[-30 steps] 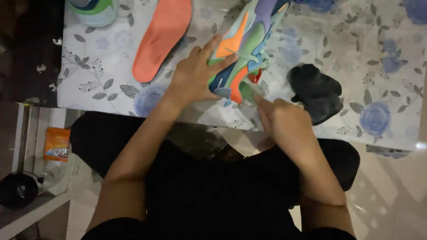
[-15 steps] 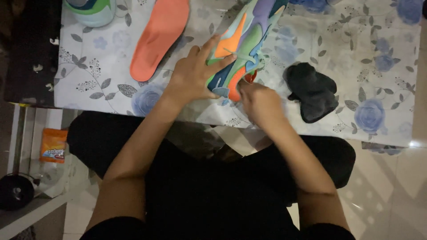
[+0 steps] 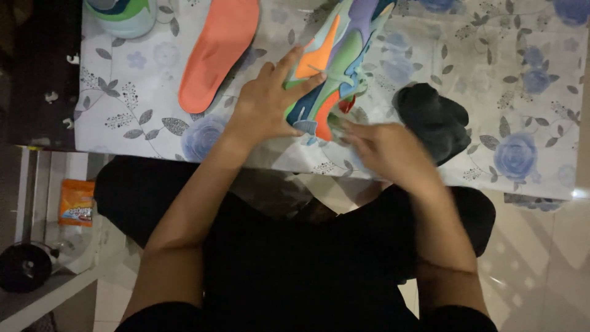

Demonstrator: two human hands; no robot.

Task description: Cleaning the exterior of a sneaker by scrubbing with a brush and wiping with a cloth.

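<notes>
The left hand [image 3: 265, 104] lies flat, fingers spread, on the multicoloured mesh sneaker [image 3: 335, 58]; the right hand's [image 3: 384, 150] grip is blurred, so I cannot tell its state.

- Setting: a home, most likely a living or dining area.
- Table [image 3: 491, 74] covered with a floral cloth, blue roses and grey leaves on white; a household covering.
- Floor [image 3: 541, 264] of pale glossy tiles, reflecting light at near right.
- Low shelf [image 3: 37, 295] at near left holds an orange snack packet [image 3: 77, 203] and a round black object [image 3: 24, 267].
- Lighting dim, domestic.
</notes>
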